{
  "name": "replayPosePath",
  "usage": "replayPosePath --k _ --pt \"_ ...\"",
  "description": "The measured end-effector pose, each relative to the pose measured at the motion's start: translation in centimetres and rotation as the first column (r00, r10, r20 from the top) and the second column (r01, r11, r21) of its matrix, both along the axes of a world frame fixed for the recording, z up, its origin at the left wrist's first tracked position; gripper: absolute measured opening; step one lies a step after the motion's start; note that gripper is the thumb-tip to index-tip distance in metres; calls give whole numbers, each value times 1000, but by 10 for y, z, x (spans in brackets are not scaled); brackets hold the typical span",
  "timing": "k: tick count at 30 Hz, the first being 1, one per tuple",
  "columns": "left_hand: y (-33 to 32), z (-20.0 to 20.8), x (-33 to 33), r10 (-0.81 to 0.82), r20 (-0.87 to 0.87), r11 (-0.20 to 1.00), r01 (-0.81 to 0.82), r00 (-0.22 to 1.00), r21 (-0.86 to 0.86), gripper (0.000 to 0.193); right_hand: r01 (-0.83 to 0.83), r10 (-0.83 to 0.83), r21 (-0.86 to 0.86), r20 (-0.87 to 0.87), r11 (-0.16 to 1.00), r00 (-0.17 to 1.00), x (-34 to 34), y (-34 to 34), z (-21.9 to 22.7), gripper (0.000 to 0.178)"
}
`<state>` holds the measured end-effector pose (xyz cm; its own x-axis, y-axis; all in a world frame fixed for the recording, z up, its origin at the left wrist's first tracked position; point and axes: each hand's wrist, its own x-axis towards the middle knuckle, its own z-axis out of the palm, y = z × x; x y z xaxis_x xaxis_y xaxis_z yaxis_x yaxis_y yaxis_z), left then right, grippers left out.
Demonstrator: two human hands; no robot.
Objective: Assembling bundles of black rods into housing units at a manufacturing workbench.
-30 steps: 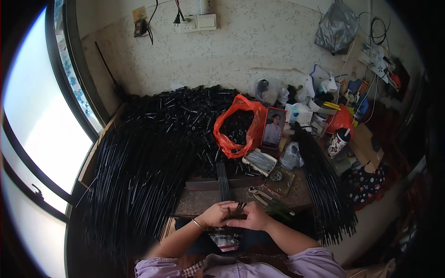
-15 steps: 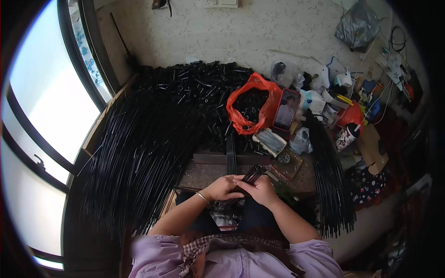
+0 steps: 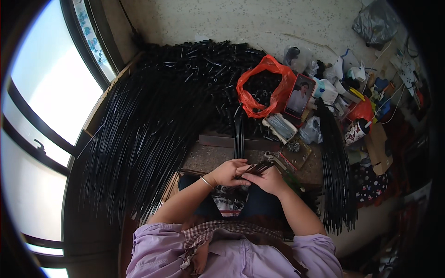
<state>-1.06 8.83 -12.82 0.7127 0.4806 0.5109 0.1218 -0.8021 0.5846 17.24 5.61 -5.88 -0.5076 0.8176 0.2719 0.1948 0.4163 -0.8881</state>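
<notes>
Black rods — pointing up-right, hands gripping

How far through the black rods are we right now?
Done: one bundle of black rods lies at the right. In hand: left hand and right hand meet on a few dark rods over the lap. Left: the big rod heap and the orange bag of small parts.
</notes>
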Motion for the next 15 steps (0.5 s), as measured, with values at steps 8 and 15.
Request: replayPosePath --k 8,15 --pt "3 -1 0 34 -24 997 -33 999 68 45 99 -100 49 15 994 995 -5 -2 0 18" --pt "-8 23 5 88 171 958 -37 981 -285 41 -68 48 -71 -249 995 967 -5 3 66 27"
